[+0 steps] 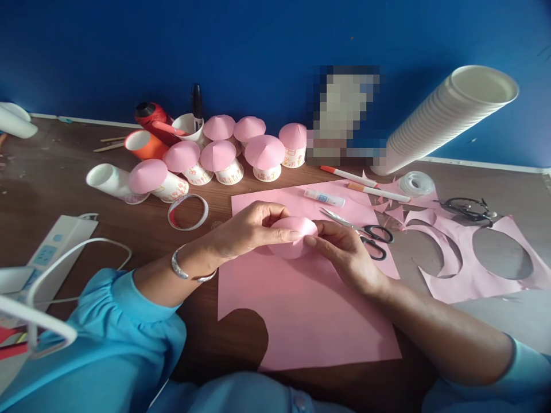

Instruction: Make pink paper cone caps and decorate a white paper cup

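Observation:
Between my two hands is a pink paper cone [286, 248], held just above a large pink paper sheet [318, 310] with a round bite cut from its near left corner. My left hand [253, 232] pinches the cone with the thumb laid across its front. From the other side, my right hand [344, 252] grips its right edge between thumb and fingers. Scissors [370, 238] lie on the sheet right behind my right hand, blades partly apart. A glue stick [325, 198] rests on the sheet beyond the cone.
Several paper cups with pink cone tops [264, 155] stand at the back left. A tape roll [188, 212] lies before them. A tall cup stack [447, 120] leans at the back right, near markers [379, 192], clear tape [416, 183], eyeglasses [469, 209] and paper scraps [456, 284]. A power strip [47, 252] is left.

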`<state>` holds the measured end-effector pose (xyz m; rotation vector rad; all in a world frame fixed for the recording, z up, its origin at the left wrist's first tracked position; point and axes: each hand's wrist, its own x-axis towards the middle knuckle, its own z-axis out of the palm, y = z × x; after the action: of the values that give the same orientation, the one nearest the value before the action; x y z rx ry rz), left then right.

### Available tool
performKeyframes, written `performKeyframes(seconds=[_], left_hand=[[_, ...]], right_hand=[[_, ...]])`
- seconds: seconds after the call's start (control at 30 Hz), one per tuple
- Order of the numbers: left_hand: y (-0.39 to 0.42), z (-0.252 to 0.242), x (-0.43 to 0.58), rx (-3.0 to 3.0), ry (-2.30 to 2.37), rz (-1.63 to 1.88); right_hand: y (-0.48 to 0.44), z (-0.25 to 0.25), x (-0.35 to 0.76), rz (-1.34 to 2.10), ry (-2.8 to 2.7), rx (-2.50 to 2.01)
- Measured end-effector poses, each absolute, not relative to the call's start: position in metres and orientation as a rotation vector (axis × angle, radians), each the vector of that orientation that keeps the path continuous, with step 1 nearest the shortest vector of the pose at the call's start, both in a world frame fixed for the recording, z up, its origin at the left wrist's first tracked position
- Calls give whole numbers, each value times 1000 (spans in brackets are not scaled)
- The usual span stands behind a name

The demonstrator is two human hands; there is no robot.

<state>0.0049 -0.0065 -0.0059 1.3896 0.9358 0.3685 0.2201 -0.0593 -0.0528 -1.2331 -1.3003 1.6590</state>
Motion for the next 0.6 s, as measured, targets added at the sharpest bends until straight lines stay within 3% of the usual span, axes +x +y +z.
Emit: performKeyframes(seconds=[0.6], left_hand=[[-5, -11, 3, 1386, 962, 474]], right_hand=[[-59, -47, 219, 1711, -1383, -1257]])
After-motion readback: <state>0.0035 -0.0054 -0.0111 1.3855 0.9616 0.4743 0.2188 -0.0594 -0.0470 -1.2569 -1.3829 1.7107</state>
